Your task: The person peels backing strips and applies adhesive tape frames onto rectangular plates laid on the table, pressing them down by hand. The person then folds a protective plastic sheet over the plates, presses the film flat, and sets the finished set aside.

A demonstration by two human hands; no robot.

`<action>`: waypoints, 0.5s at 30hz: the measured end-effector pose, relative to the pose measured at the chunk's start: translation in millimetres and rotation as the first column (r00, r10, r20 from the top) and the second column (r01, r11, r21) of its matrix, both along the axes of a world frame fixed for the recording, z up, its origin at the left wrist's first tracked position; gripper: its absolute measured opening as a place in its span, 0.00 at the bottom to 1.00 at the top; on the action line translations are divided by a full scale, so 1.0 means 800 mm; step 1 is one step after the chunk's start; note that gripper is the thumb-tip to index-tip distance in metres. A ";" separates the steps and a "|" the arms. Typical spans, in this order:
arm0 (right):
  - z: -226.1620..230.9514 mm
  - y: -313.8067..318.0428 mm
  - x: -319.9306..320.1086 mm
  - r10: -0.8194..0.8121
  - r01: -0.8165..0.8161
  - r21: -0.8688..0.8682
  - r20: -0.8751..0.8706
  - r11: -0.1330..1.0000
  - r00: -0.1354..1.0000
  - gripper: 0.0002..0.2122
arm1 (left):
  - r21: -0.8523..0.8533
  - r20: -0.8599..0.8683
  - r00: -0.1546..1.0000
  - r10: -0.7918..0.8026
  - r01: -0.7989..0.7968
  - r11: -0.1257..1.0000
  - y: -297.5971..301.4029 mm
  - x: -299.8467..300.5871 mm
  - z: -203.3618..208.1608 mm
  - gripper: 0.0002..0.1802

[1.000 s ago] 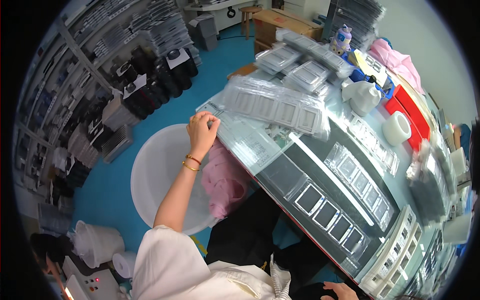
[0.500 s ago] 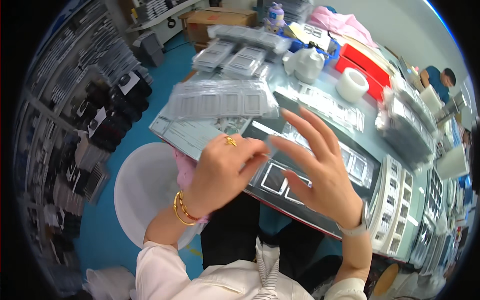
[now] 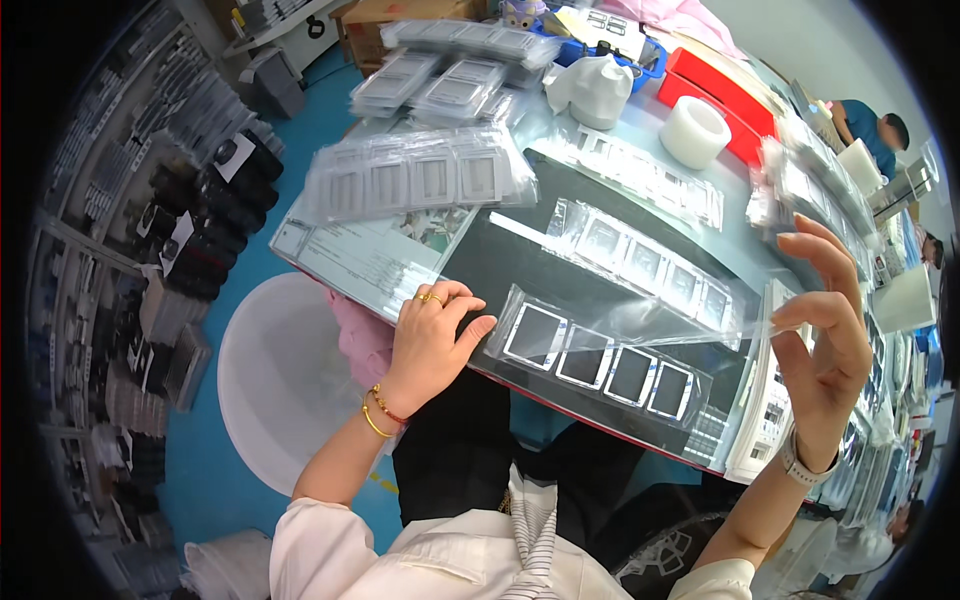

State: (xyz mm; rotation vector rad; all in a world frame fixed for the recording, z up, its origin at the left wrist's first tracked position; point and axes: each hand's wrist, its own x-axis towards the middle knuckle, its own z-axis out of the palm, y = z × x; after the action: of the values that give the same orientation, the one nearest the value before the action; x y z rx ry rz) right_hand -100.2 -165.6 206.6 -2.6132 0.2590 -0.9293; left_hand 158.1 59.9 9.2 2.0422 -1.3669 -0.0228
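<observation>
At the front left of the dark work mat (image 3: 510, 245), my left hand (image 3: 435, 335) rests low with its thumb apart from its bent fingers, and nothing shows in it. My right hand (image 3: 825, 330) is raised at the right, thumb and forefinger pinched on a thin clear plastic film (image 3: 690, 338). From there the film trails leftward over a strip of several white-edged rectangular frames (image 3: 605, 368), which lies on the mat near the front edge. A second strip of frames (image 3: 645, 262) in clear wrapping lies just behind it.
Bagged frames (image 3: 425, 180) are piled at the back left. A roll of white film (image 3: 695, 132), a white bag (image 3: 590, 92) and a red box (image 3: 722, 105) stand behind. Left of the table is a white bin (image 3: 260, 400). At far right, a person (image 3: 870, 135) sits.
My right hand has swung right, away from the left, drawing the clear film out. My left hand has moved slightly down and left, and its fingers have loosened. The view has shifted a little.
</observation>
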 end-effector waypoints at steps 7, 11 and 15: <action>-0.009 -0.015 -0.019 -0.024 0.025 0.086 -0.011 0.996 1.000 0.05 | 0.039 0.003 0.999 0.054 -0.055 0.998 -0.017 -0.016 0.002 0.19; -0.011 -0.015 -0.015 -0.033 0.036 0.085 -0.029 0.996 0.999 0.05 | 0.046 0.043 0.997 0.063 -0.065 0.997 -0.028 -0.027 0.005 0.13; -0.007 -0.014 -0.009 0.000 0.004 0.092 -0.042 0.996 0.999 0.06 | 0.063 0.071 0.994 0.079 -0.083 0.995 -0.028 -0.017 -0.013 0.10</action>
State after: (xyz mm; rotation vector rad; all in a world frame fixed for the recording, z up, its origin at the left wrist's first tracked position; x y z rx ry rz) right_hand -107.5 -176.9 200.9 -2.5502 0.3078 -0.8438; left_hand 144.5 37.4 -0.9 2.1698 -1.3392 0.0386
